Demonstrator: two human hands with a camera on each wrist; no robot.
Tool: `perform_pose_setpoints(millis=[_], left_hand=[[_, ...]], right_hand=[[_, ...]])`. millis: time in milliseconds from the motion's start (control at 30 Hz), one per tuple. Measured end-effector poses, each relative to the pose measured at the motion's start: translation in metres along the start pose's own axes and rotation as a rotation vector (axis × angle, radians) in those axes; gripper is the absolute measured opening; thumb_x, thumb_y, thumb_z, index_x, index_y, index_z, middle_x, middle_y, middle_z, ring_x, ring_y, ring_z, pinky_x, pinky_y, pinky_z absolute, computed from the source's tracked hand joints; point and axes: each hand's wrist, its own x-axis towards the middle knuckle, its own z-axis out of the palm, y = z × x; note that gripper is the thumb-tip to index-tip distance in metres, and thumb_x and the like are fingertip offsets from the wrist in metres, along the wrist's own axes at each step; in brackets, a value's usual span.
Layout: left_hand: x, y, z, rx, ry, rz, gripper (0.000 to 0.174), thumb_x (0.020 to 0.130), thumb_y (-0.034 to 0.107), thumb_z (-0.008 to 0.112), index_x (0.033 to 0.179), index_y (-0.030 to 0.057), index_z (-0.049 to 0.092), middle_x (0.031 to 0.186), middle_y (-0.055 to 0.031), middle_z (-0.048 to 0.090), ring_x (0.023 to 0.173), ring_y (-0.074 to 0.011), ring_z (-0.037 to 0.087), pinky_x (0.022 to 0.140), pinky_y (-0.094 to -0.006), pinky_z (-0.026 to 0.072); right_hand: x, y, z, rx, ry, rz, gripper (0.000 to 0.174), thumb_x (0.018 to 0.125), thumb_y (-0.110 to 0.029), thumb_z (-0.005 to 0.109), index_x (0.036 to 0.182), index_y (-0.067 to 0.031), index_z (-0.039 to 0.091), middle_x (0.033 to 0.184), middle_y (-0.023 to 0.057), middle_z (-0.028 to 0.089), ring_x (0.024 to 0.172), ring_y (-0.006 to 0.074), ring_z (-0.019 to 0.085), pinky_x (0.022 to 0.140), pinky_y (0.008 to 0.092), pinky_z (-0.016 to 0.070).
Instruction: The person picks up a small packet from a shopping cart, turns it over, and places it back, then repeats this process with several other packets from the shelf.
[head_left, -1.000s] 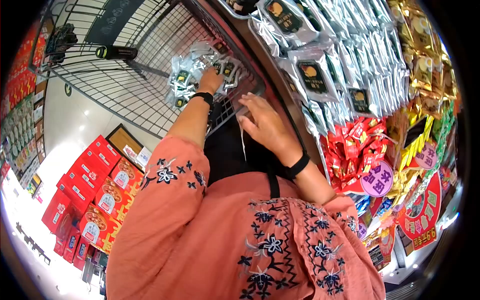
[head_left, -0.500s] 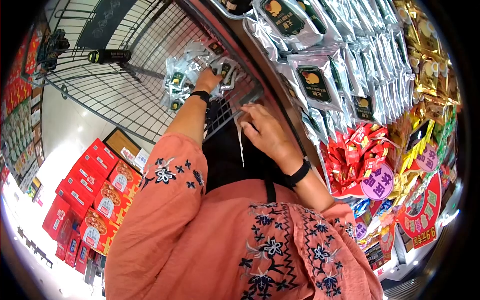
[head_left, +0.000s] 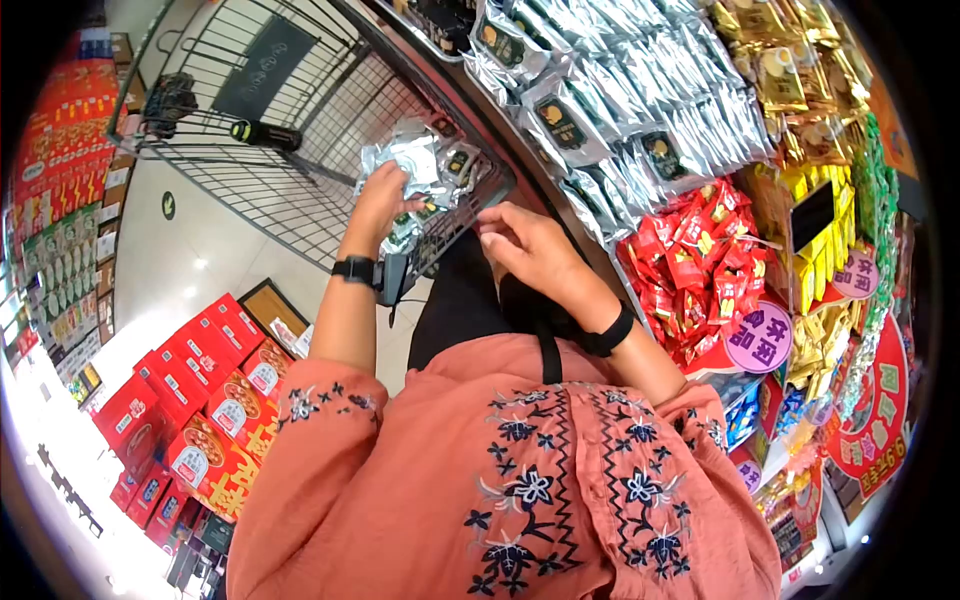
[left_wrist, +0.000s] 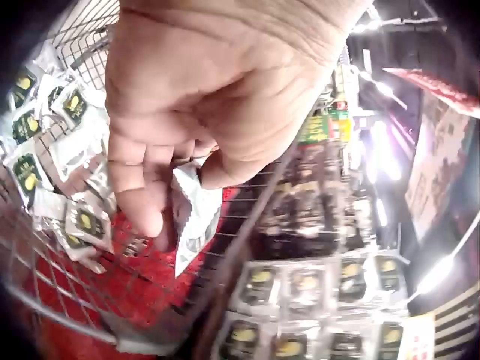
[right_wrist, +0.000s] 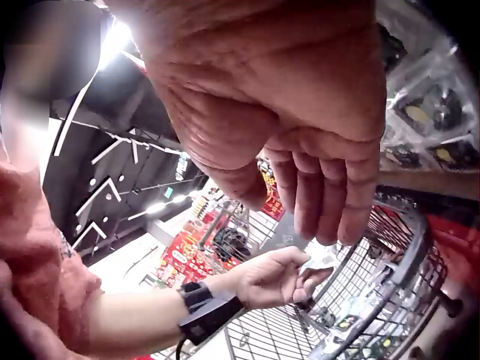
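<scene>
My left hand (head_left: pixel 378 205) is over the shopping cart (head_left: pixel 228 208), pinching a small silver packet (left_wrist: pixel 193 210) between thumb and fingers in the left wrist view. Silver packets (head_left: pixel 455 165) with dark green labels lie heaped in the cart's near corner, just beyond that hand. My right hand (head_left: pixel 535 248) hovers beside the cart's corner, between it and the shelf, fingers loosely bent and holding nothing. The right wrist view shows its palm and hanging fingers, with the left hand (right_wrist: pixel 274 279) below them.
To the right, a display holds rows of silver packets (head_left: pixel 640 100), red packets (head_left: pixel 695 265) and gold packets (head_left: pixel 780 75). A dark bottle (head_left: pixel 268 135) lies against the cart's wire. Red boxes (head_left: pixel 180 375) are stacked at the left on the floor.
My left hand has drawn back from the heap toward the left, and a silver packet now shows in its fingers. The right hand stays near the cart's corner. The head view has shifted slightly.
</scene>
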Motion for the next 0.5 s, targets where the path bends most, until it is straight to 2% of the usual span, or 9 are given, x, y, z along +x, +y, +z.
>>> perform_pose_setpoints(millis=[33, 67, 100, 200, 233, 300, 367, 400, 500], left_hand=[[-0.021, 0.012, 0.005, -0.044, -0.020, 0.058, 0.034, 0.100, 0.018, 0.052, 0.130, 0.0035, 0.059, 0.112, -0.0055, 0.069, 0.087, -0.0151, 0.068, 0.070, -0.0298, 0.0587], [-0.041, 0.022, 0.011, -0.086, -0.042, 0.115, 0.035, 0.101, 0.017, 0.052, 0.132, 0.0033, 0.058, 0.113, -0.0056, 0.069, 0.087, -0.0151, 0.068, 0.070, -0.0292, 0.0580], [-0.059, 0.032, 0.017, -0.129, -0.067, 0.171, 0.036, 0.101, 0.017, 0.051, 0.134, 0.0031, 0.057, 0.114, -0.0058, 0.069, 0.087, -0.0151, 0.068, 0.070, -0.0286, 0.0573], [-0.107, 0.060, 0.045, -0.124, -0.085, 0.295, 0.039, 0.103, 0.015, 0.050, 0.140, 0.0015, 0.052, 0.117, -0.0071, 0.069, 0.092, -0.0149, 0.068, 0.070, -0.0279, 0.0555], [-0.122, 0.069, 0.056, -0.119, -0.088, 0.349, 0.039, 0.104, 0.015, 0.050, 0.140, 0.0012, 0.052, 0.117, -0.0073, 0.069, 0.093, -0.0149, 0.068, 0.071, -0.0278, 0.0551], [-0.147, 0.081, 0.080, 0.005, -0.013, 0.467, 0.038, 0.105, 0.016, 0.050, 0.140, 0.0008, 0.053, 0.118, -0.0071, 0.068, 0.095, -0.0127, 0.066, 0.074, -0.0269, 0.0544], [-0.164, 0.087, 0.103, 0.119, 0.044, 0.627, 0.037, 0.105, 0.016, 0.051, 0.139, 0.0012, 0.054, 0.118, -0.0068, 0.068, 0.095, -0.0112, 0.065, 0.075, -0.0259, 0.0539], [-0.174, 0.090, 0.115, 0.144, 0.081, 0.652, 0.033, 0.104, 0.012, 0.055, 0.135, 0.0006, 0.058, 0.118, -0.0065, 0.068, 0.100, -0.0124, 0.065, 0.081, -0.0280, 0.0536], [-0.194, 0.095, 0.145, 0.642, 0.173, 1.084, 0.029, 0.102, 0.008, 0.059, 0.130, 0.0012, 0.063, 0.120, -0.0086, 0.069, 0.105, -0.0173, 0.066, 0.088, -0.0317, 0.0529]], right_hand=[[-0.003, -0.007, -0.003, 0.043, -0.011, 0.003, 0.029, 0.096, -0.017, 0.068, 0.119, 0.0002, 0.064, 0.101, 0.0179, 0.073, 0.091, 0.0295, 0.074, 0.080, 0.0379, 0.0567], [-0.005, -0.012, -0.007, 0.021, 0.005, -0.048, 0.028, 0.097, -0.018, 0.069, 0.118, -0.0001, 0.065, 0.095, 0.0165, 0.073, 0.083, 0.0243, 0.072, 0.076, 0.0351, 0.0559], [-0.009, -0.032, -0.015, -0.051, -0.021, -0.011, 0.025, 0.101, -0.016, 0.064, 0.120, 0.0006, 0.065, 0.095, 0.0050, 0.071, 0.086, 0.0090, 0.066, 0.078, 0.0274, 0.0537], [-0.013, -0.038, -0.022, 0.141, -0.013, -0.034, 0.024, 0.103, -0.018, 0.063, 0.120, -0.0009, 0.066, 0.092, -0.0004, 0.068, 0.084, 0.0068, 0.063, 0.078, 0.0244, 0.0523], [-0.015, -0.046, -0.025, 0.223, -0.009, -0.033, 0.024, 0.104, -0.020, 0.060, 0.120, -0.0016, 0.066, 0.089, -0.0015, 0.066, 0.080, 0.0055, 0.061, 0.073, 0.0228, 0.0516], [-0.028, -0.077, -0.038, 0.406, -0.032, 0.067, 0.025, 0.106, -0.022, 0.058, 0.121, -0.0025, 0.066, 0.088, -0.0014, 0.066, 0.078, 0.0051, 0.061, 0.069, 0.0217, 0.0512], [-0.034, -0.086, -0.047, 0.516, -0.050, 0.071, 0.034, 0.107, -0.029, 0.059, 0.127, -0.0014, 0.064, 0.094, 0.0030, 0.070, 0.080, 0.0074, 0.065, 0.069, 0.0228, 0.0541], [-0.039, -0.093, -0.050, 0.593, -0.041, 0.038, 0.035, 0.107, -0.031, 0.059, 0.126, -0.0013, 0.063, 0.096, 0.0040, 0.069, 0.080, 0.0091, 0.066, 0.069, 0.0238, 0.0558], [-0.050, -0.100, -0.062, 0.828, -0.051, -0.008, 0.038, 0.106, -0.033, 0.060, 0.125, -0.0005, 0.061, 0.105, 0.0069, 0.068, 0.087, 0.0134, 0.068, 0.075, 0.0274, 0.0596]])
